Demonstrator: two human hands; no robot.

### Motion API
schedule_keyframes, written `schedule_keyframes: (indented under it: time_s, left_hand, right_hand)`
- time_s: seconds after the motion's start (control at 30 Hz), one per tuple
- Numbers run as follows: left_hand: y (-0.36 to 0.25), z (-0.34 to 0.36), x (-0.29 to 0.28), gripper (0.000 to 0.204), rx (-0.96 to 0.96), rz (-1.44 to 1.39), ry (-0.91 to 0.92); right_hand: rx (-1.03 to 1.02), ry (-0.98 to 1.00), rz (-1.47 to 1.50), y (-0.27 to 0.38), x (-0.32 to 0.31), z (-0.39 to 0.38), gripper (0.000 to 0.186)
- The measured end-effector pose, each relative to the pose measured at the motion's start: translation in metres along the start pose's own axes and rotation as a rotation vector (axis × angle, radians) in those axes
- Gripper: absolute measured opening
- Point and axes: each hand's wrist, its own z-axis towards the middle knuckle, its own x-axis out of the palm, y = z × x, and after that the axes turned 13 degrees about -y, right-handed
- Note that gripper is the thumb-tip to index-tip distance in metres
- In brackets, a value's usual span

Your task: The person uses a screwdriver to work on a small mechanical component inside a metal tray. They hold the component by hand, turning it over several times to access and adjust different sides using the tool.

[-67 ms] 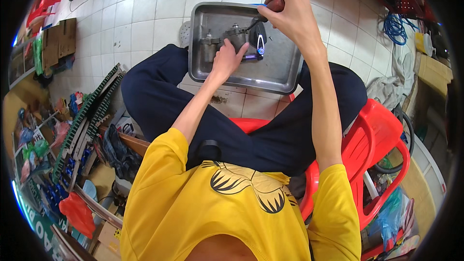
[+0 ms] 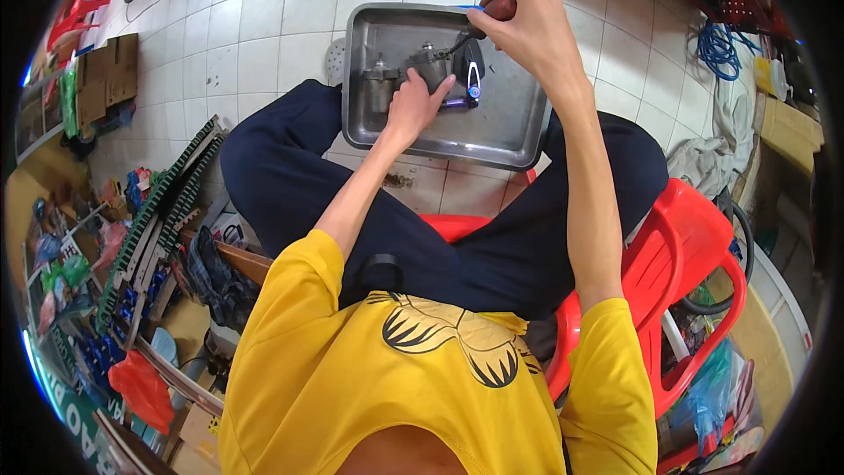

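Metal cylinder [image 2: 432, 68] in a tray [image 2: 520, 127], its knobbed end toward the far rim, long axis slightly aslant.
Left hand [image 2: 415, 111] clasps it; right hand [image 2: 531, 28] pinches a brown-handled tool [image 2: 502, 7]; the tray also holds a second cylinder [image 2: 381, 93] and a purple part [image 2: 472, 103].

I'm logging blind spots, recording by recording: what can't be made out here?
- Head view: near side of the metal cylinder, partly covered by the left hand.
- Head view: tip of the red-handled tool, too small and dark to tell.
- Head view: part of the tool's handle, covered by the right hand.
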Motion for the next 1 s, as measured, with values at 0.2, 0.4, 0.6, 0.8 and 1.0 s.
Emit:
schedule_keyframes:
  time_s: [0.2,0.4,0.6,0.8,1.0]
  left_hand:
    - [0.012,0.021,0.02,0.089,-0.056,-0.053,-0.019]
    - [0.02,0.018,0.017,0.08,-0.097,-0.45,0.124]
    - [0.031,0.021,0.014,0.09,0.042,-0.19,0.142]
    - [0.015,0.021,-0.006,0.095,0.113,0.023,0.24]
    - [0.028,0.021,0.006,0.103,0.114,-0.027,0.207]
  right_hand:
    - [-0.007,-0.009,0.004,0.001,0.001,0.002,0.023]
    - [0.01,-0.045,0.012,0.009,-0.009,0.003,0.024]
    - [-0.016,-0.051,0.039,0.009,-0.006,0.005,0.023]
    - [0.035,-0.035,0.036,0.006,-0.007,0.005,0.022]
    - [-0.009,-0.04,0.022,0.008,-0.009,0.004,0.021]
